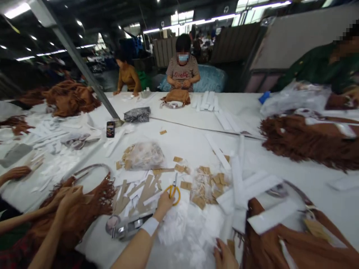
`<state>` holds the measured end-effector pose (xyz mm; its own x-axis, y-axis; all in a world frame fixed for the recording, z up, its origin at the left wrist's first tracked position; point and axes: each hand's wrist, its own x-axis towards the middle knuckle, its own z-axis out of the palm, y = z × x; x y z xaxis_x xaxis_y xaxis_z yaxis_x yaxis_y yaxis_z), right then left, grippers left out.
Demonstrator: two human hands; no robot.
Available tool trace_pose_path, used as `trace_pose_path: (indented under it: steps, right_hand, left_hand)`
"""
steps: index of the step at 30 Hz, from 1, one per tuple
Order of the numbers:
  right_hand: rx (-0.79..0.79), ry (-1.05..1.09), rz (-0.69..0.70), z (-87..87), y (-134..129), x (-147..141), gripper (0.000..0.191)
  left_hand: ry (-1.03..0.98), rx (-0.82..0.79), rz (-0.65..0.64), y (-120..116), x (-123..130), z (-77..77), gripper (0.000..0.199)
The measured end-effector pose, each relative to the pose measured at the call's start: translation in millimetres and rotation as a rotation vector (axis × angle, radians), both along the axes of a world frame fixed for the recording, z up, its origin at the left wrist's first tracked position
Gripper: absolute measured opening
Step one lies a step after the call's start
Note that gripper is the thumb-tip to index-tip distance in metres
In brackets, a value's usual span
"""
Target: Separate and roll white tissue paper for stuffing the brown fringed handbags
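Note:
My left hand [165, 204], with a white band round its wrist, is closed on the yellow handle of the scissors [177, 197], whose blades point away from me. At the bottom edge, my right hand [226, 256] is partly in view, fingers slightly apart and nothing visible between them. Clear plastic bags [182, 228] lie between my hands. A brown bag [303, 243] with a strap and white strips on it is right of my right hand. Tan tags [206, 183] lie beyond the plastic.
A neighbour's hands [68, 196] are on a fringed brown bag [95, 198] at left. A tape dispenser [126, 226] stands beside my left forearm. Across the white table [179, 140] are a phone [110, 129], a slanted pole [84, 67] and several people.

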<state>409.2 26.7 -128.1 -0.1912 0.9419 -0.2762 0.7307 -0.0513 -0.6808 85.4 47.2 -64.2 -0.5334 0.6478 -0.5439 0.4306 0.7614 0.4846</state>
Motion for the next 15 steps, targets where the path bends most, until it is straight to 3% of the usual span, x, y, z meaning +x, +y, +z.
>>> trace_pose_path:
  steps: [2, 4, 10, 15]
  right_hand:
    - [-0.017, -0.055, 0.050, 9.5, -3.0, 2.9, 0.037]
    - [-0.020, -0.100, 0.079, 18.5, -1.4, -0.7, 0.037]
    - [-0.081, -0.125, 0.154, 30.5, 8.1, -21.0, 0.046]
    - [-0.110, -0.151, 0.191, 36.0, 28.0, -57.0, 0.039]
  left_hand:
    - [0.036, -0.052, -0.011, 7.1, 12.4, -15.0, 0.025]
    - [0.076, -0.066, -0.011, 6.9, 10.5, -20.1, 0.020]
    - [0.139, -0.047, -0.006, 4.2, 2.3, -21.9, 0.016]
    - [0.157, 0.013, -0.007, 11.8, 3.8, -18.2, 0.015]
